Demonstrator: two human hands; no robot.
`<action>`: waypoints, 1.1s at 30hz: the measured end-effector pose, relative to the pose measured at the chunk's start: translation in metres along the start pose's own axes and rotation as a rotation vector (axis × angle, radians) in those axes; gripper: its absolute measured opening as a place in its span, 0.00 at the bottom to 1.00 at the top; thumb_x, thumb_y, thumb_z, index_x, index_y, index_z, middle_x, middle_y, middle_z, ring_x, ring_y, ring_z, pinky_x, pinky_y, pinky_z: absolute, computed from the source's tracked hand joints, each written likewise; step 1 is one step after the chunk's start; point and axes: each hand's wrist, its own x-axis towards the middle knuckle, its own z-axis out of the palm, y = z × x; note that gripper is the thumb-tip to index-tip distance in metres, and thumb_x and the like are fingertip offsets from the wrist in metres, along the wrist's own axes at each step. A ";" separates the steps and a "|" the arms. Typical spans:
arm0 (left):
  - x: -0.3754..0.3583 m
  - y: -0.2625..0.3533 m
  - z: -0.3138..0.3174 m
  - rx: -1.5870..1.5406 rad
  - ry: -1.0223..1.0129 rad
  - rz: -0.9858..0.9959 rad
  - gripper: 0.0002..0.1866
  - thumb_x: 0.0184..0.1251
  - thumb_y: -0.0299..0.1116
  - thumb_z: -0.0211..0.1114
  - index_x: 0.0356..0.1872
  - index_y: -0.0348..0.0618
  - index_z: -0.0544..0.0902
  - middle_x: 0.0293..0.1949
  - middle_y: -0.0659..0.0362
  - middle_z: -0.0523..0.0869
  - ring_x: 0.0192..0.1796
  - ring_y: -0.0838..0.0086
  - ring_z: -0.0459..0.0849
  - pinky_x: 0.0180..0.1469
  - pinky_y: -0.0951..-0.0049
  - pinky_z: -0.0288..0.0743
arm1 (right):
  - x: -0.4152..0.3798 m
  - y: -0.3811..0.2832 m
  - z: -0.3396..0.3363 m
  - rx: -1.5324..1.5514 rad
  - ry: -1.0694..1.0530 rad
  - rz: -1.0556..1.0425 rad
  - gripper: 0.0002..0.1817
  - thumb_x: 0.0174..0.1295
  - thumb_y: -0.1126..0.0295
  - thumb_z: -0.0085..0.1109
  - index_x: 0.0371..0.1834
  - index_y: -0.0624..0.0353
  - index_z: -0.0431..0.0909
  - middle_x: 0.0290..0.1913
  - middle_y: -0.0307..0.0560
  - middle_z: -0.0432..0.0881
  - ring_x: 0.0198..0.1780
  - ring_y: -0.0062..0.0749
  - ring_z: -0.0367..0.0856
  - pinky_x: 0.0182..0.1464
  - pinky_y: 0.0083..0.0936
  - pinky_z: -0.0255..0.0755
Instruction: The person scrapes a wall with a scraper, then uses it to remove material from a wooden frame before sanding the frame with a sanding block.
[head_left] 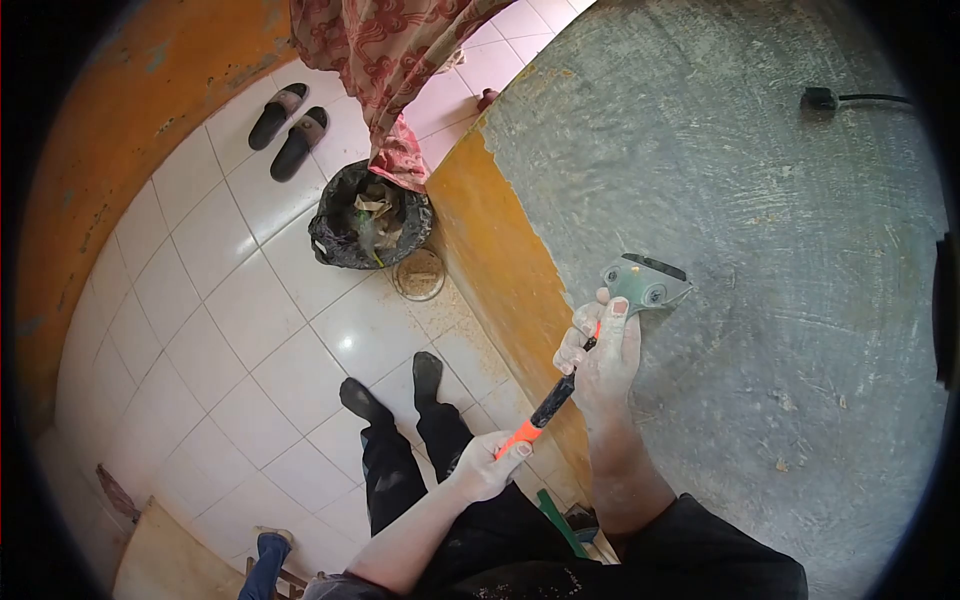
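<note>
A scraper (645, 282) with a wide greenish head and a black and orange handle is held slantwise in front of the grey, scratched wall (760, 200). Close below its head, my right hand (605, 350) is wrapped round the upper part of the handle, thumb up against the head. Lower down, my left hand (490, 465) grips the orange end of the handle. Both hands are coated in pale dust. Whether the blade touches the wall cannot be made out.
A black-lined bin (350, 238) with rubbish stands by a round container (418, 275) and crumbs on the tiled floor. Slippers (290, 145) lie beyond. A patterned curtain (375, 50) hangs above. A black cable end (818, 99) is at right; another person's leg (270, 565) shows lower left.
</note>
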 end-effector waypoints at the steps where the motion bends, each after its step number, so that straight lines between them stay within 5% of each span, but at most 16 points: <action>1: 0.002 -0.002 0.002 -0.020 -0.008 0.012 0.14 0.68 0.43 0.58 0.30 0.42 0.77 0.16 0.70 0.68 0.17 0.87 0.64 0.19 0.82 0.58 | 0.000 -0.001 -0.001 0.006 -0.003 0.010 0.13 0.71 0.59 0.38 0.43 0.58 0.59 0.24 0.36 0.62 0.11 0.15 0.58 0.11 0.14 0.57; 11: 0.004 -0.004 0.003 -0.027 -0.003 -0.002 0.16 0.68 0.45 0.58 0.30 0.42 0.77 0.16 0.68 0.71 0.17 0.86 0.67 0.20 0.82 0.59 | 0.006 0.005 -0.009 -0.103 -0.085 -0.023 0.17 0.71 0.54 0.37 0.49 0.57 0.61 0.25 0.34 0.63 0.14 0.16 0.59 0.14 0.17 0.58; 13: 0.009 0.003 -0.002 0.115 0.027 0.067 0.23 0.66 0.55 0.54 0.30 0.41 0.74 0.13 0.65 0.69 0.13 0.83 0.65 0.16 0.81 0.57 | 0.014 0.005 -0.002 -0.103 -0.125 -0.020 0.17 0.71 0.54 0.37 0.49 0.56 0.61 0.25 0.34 0.63 0.13 0.16 0.59 0.14 0.16 0.57; 18: 0.017 0.013 -0.005 0.076 0.050 0.083 0.24 0.66 0.57 0.53 0.30 0.42 0.74 0.13 0.65 0.68 0.12 0.82 0.65 0.15 0.81 0.57 | 0.025 0.006 0.010 -0.044 -0.116 0.038 0.16 0.71 0.54 0.38 0.48 0.55 0.62 0.24 0.34 0.63 0.13 0.16 0.58 0.13 0.16 0.57; 21: 0.015 -0.004 0.005 -0.125 0.073 0.028 0.17 0.68 0.48 0.56 0.29 0.43 0.76 0.16 0.68 0.69 0.16 0.85 0.64 0.18 0.82 0.57 | 0.029 0.015 0.009 -0.053 -0.086 0.093 0.11 0.71 0.59 0.39 0.41 0.55 0.59 0.21 0.32 0.60 0.11 0.13 0.56 0.10 0.15 0.52; 28: 0.033 0.002 -0.005 -0.015 0.099 -0.012 0.23 0.69 0.53 0.51 0.21 0.47 0.72 0.15 0.68 0.69 0.15 0.85 0.66 0.18 0.82 0.58 | 0.049 0.032 0.020 -0.040 -0.108 0.065 0.08 0.71 0.64 0.42 0.37 0.53 0.58 0.20 0.32 0.61 0.10 0.11 0.54 0.09 0.14 0.52; 33: 0.032 -0.002 -0.007 0.023 0.051 -0.039 0.29 0.68 0.60 0.46 0.20 0.44 0.69 0.13 0.64 0.68 0.13 0.80 0.66 0.16 0.80 0.59 | 0.044 0.038 0.009 -0.114 -0.113 0.063 0.14 0.70 0.55 0.41 0.44 0.55 0.62 0.24 0.35 0.63 0.12 0.16 0.60 0.12 0.16 0.56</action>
